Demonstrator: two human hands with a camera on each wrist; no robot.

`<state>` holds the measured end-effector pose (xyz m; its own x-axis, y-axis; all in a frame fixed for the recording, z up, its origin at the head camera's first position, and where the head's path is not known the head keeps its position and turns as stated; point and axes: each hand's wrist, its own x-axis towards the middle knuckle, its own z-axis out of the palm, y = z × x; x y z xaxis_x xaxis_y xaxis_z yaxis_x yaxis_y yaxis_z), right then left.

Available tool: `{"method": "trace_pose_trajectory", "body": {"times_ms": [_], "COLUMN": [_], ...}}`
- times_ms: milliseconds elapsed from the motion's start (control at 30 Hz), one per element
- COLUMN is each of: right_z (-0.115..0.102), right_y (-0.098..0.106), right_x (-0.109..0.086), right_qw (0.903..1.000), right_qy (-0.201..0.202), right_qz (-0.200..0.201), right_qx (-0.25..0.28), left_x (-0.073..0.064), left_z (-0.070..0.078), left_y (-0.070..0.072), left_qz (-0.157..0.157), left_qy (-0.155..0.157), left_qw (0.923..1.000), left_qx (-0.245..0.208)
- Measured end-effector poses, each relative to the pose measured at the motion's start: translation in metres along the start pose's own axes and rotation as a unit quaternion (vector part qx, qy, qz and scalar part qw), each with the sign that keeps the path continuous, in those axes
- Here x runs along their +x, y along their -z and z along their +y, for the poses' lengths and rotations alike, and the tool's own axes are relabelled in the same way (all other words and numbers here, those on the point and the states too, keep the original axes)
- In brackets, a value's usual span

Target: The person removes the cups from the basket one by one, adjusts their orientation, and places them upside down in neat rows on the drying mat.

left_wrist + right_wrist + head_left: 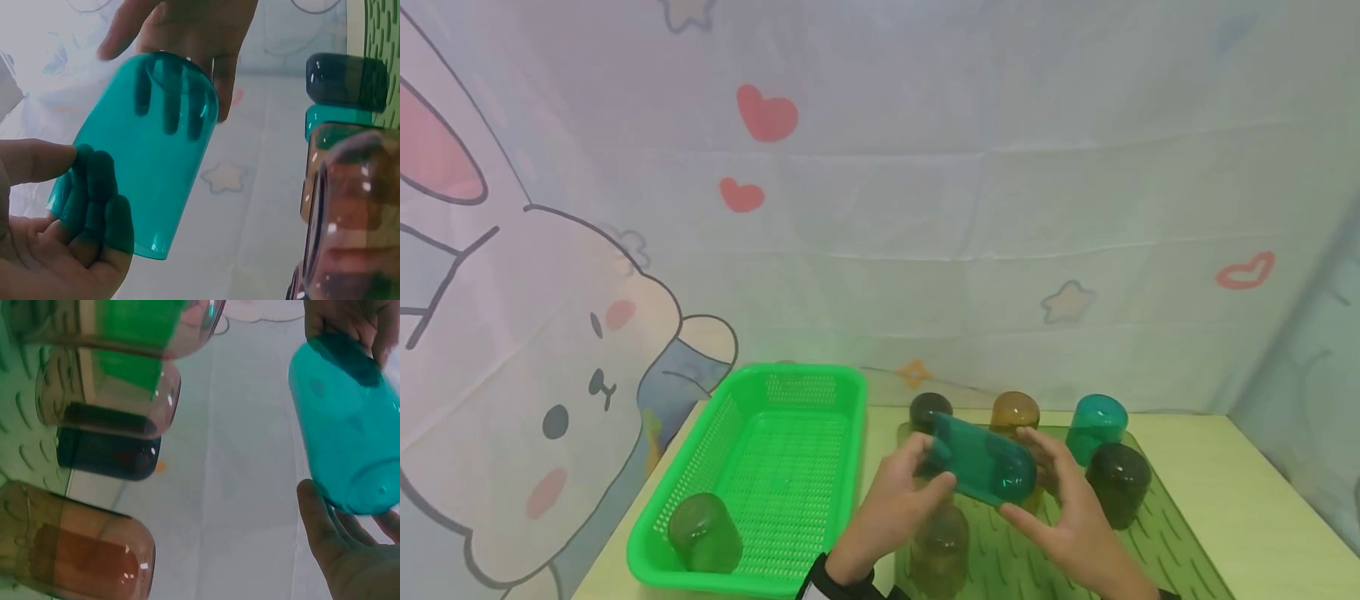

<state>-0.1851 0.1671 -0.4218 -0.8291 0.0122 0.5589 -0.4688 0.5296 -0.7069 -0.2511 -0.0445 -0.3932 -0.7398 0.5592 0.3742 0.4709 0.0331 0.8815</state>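
A transparent teal cup (pixel 981 458) is held tilted in the air over a green mat (pixel 1000 550). My left hand (pixel 898 492) pinches it near the open rim, thumb on one side and fingers on the other, seen through the wall in the left wrist view. At the rounded base is my right hand (pixel 1063 512), its fingers extended along the far side of the cup (pixel 144 156). In the left wrist view its thumb stands apart from the cup. Below the hands, a brownish clear cup (pixel 940 554) stands upside down on the mat.
Further upside-down cups stand on the mat: dark grey (pixel 930 408), amber (pixel 1015 408), teal (pixel 1097 423) and another dark one (pixel 1117 483). On the left is a green perforated basket (pixel 859 450) with a greyish clear cup (pixel 703 529) in its near corner. A printed curtain (pixel 925 208) hangs behind.
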Motion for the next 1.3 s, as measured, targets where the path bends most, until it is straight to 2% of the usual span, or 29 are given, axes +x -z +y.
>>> {"method": "trace_pose_trajectory", "body": {"times_ms": [133, 267, 367, 433, 500, 567, 667, 733, 833, 967, 1067, 1200, 1300], "right_z": [-0.002, -0.004, -0.006, -0.007, -0.009, -0.011, -0.012, -0.012, -0.011, -0.010, -0.006, 0.007, 0.018], "right_y": [-0.002, 0.000, 0.005, 0.011, 0.019, 0.027, 0.041, 0.049, 0.060, 0.065, 0.061, 0.048, 0.041], "right_x": [-0.001, 0.000, 0.002, 0.001, 0.000, -0.001, -0.003, -0.003, -0.003, -0.002, -0.002, -0.004, -0.005], "right_qw": [0.9995, 0.9991, 0.9985, 0.9988, 0.9991, 0.9985, 0.9957, 0.9927, 0.9855, 0.9684, 0.9547, 0.9396, 0.9306], "right_qy": [-0.009, 0.012, 0.026, 0.020, 0.007, -0.003, -0.011, -0.021, -0.056, -0.115, -0.141, -0.140, -0.138], "right_qz": [0.004, 0.027, 0.041, 0.044, 0.041, 0.034, 0.004, -0.028, -0.086, -0.166, -0.215, -0.263, -0.284], "right_qx": [0.031, 0.031, 0.025, 0.011, -0.011, -0.044, -0.092, -0.115, -0.135, -0.146, -0.149, -0.168, -0.185], "left_x": [0.000, 0.000, -0.001, -0.003, -0.006, -0.010, -0.018, -0.023, -0.026, -0.028, -0.029, -0.030, -0.030], "left_z": [0.005, 0.008, 0.008, 0.008, 0.010, 0.013, 0.018, 0.021, 0.024, 0.024, 0.022, 0.022, 0.024], "left_y": [-0.007, -0.009, -0.004, 0.002, 0.009, 0.017, 0.028, 0.034, 0.041, 0.046, 0.049, 0.052, 0.053], "left_qz": [-0.003, -0.007, -0.019, -0.029, -0.036, -0.039, -0.043, -0.048, -0.047, -0.038, -0.035, -0.042, -0.053], "left_qy": [-0.014, -0.014, -0.008, -0.012, -0.021, -0.032, -0.036, -0.028, -0.019, -0.013, -0.006, 0.013, 0.027], "left_qw": [0.9997, 0.9998, 0.9992, 0.9962, 0.9897, 0.9781, 0.9544, 0.9406, 0.9297, 0.9250, 0.9237, 0.9217, 0.9216], "left_qx": [-0.021, -0.011, 0.035, 0.081, 0.137, 0.202, 0.293, 0.335, 0.365, 0.378, 0.381, 0.385, 0.383]}}
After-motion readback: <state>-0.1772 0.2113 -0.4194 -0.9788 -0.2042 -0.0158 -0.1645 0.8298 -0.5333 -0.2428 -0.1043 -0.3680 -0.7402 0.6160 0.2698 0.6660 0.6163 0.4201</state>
